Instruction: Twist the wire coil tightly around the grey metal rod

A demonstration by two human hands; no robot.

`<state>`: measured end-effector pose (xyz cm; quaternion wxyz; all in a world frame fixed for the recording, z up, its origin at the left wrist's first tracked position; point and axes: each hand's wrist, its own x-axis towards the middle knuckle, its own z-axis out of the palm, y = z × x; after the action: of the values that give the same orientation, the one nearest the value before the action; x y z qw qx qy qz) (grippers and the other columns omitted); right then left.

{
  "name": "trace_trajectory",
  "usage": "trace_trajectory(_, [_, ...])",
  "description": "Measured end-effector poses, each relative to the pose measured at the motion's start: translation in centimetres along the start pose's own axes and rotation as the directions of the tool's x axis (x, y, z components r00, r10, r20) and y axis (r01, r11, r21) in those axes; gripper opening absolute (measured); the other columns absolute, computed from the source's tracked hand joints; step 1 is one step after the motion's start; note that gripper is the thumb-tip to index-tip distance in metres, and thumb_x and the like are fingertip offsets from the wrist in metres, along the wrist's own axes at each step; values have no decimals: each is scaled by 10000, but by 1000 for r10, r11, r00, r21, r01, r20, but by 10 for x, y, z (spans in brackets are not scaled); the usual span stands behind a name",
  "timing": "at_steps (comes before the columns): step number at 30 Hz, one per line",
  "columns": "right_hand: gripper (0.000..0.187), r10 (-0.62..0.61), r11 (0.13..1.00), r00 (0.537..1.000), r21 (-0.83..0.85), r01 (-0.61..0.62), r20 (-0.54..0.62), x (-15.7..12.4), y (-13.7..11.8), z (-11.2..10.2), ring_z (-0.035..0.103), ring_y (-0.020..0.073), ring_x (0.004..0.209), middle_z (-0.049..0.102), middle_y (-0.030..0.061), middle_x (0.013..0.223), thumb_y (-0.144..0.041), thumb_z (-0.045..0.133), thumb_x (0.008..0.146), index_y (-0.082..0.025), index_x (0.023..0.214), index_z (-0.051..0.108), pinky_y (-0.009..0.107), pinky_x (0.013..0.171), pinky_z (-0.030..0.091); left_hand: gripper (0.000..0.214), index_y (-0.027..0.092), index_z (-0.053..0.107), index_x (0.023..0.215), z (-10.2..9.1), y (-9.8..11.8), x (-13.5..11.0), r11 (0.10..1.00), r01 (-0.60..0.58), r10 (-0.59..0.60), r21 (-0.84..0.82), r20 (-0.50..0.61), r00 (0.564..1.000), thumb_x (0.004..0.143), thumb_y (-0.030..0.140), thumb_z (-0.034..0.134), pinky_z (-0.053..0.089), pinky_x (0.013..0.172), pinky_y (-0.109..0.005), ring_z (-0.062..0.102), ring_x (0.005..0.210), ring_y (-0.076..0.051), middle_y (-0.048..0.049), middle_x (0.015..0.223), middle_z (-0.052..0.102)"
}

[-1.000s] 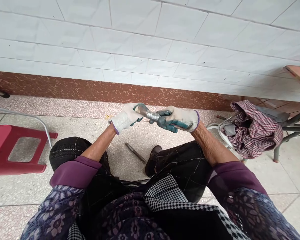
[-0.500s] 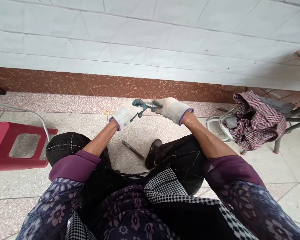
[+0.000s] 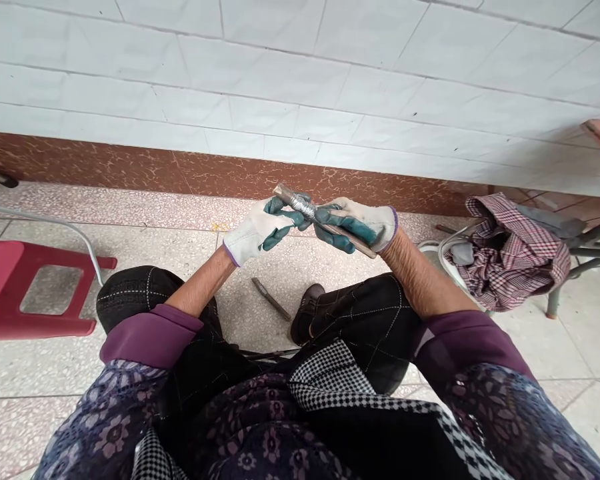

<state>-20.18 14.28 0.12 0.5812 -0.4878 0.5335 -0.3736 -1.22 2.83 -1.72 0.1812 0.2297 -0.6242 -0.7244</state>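
Both hands wear white work gloves with green-coated palms and fingers and purple cuffs. Between them is a wooden stick [image 3: 363,247], slanting from upper left to lower right. Shiny silver wire [image 3: 301,205] is wound round its upper part. My left hand [image 3: 263,227] pinches the stick at the wire winding, its fingers closed around it. Lower along the wood, my right hand [image 3: 360,223] grips it with fingers bent across, partly hiding the shaft. On the floor below lies a narrow, dark stick-like tool [image 3: 271,299], touched by neither hand.
To the left stands a red plastic stool [image 3: 10,290] beside a pale curved tube [image 3: 80,237]. At right, checked cloth [image 3: 520,257] is heaped by a metal-legged chair or frame [image 3: 555,293]. A tiled wall [image 3: 300,80] rises ahead; a shoe [image 3: 307,310] is near the floor tool.
The wire-wound stick has tilted, and more of its length shows, including both ends. My right hand has turned so its green fingers show. My left hand stays close to the winding.
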Motion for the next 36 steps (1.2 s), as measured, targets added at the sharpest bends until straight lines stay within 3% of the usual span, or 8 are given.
trace_trajectory(2, [445, 18, 999, 998, -40, -15, 57, 1, 1, -1, 476, 95, 384, 614, 18, 642, -587, 649, 903, -145, 853, 633, 238, 328, 390, 281, 145, 683, 1074, -1, 1, -2, 1000, 8, -8, -23, 13, 1000, 793, 143, 683, 168, 375, -215, 276, 357, -36, 102, 482, 448])
trace_trajectory(5, [349, -49, 972, 992, -235, 20, -118, 11, 3, 4, 536, 112, 501, 658, 50, 775, -487, 618, 935, -141, 966, 651, 247, 418, 448, 174, 159, 649, 970, 0, -2, 2, 997, 32, -41, -75, -122, 992, 799, 132, 666, 158, 359, -218, 263, 337, -38, 113, 457, 414])
trace_trajectory(10, [168, -298, 805, 857, -593, -11, -420, 23, 7, 16, 518, 123, 646, 614, 27, 783, -295, 706, 865, -162, 962, 676, 242, 528, 424, 171, 198, 530, 769, 1, -8, 12, 993, 43, -65, -114, -192, 979, 831, 213, 689, 135, 331, -227, 247, 313, -36, 112, 448, 373])
trace_trajectory(17, [366, -40, 998, 988, -52, 33, -151, 7, 4, 17, 398, 77, 428, 533, -16, 654, -534, 631, 919, -168, 920, 636, 229, 336, 306, 185, 154, 650, 967, -5, 0, 3, 995, 8, -12, -102, -37, 999, 785, 125, 642, 192, 352, -209, 301, 347, -44, 103, 477, 429])
trace_trajectory(26, [149, -280, 825, 863, -565, -7, -420, 34, 12, 30, 444, 100, 607, 537, -4, 709, -263, 695, 864, -177, 810, 587, 223, 484, 346, 161, 192, 524, 752, 1, -11, 17, 990, 62, -95, -128, -271, 958, 893, 130, 573, 169, 317, -227, 267, 306, -45, 94, 467, 423])
trace_trajectory(32, [286, -4, 1000, 994, 28, 7, -112, 10, 3, 19, 353, 73, 431, 481, -36, 651, -453, 638, 923, -169, 949, 616, 224, 346, 290, 154, 172, 553, 714, -1, 6, 5, 999, 5, -11, -40, -153, 988, 843, 106, 604, 202, 350, -215, 315, 337, -45, 73, 453, 427])
trace_trajectory(34, [336, 20, 998, 999, 59, -18, -27, 9, 4, 15, 371, 79, 427, 505, -28, 648, -498, 620, 930, -164, 966, 620, 225, 348, 322, 78, 152, 608, 772, -2, 5, 4, 1000, 2, -4, -18, -125, 992, 830, 105, 628, 208, 359, -212, 324, 352, -42, 69, 475, 447])
trace_trajectory(36, [309, -7, 998, 992, -63, -1, -126, 15, 7, 15, 431, 90, 469, 552, -2, 675, -471, 624, 930, -162, 923, 619, 225, 378, 365, 92, 157, 599, 764, -3, -2, 8, 1000, 10, -14, -21, -177, 984, 842, 119, 626, 200, 353, -217, 321, 357, -42, 69, 490, 450])
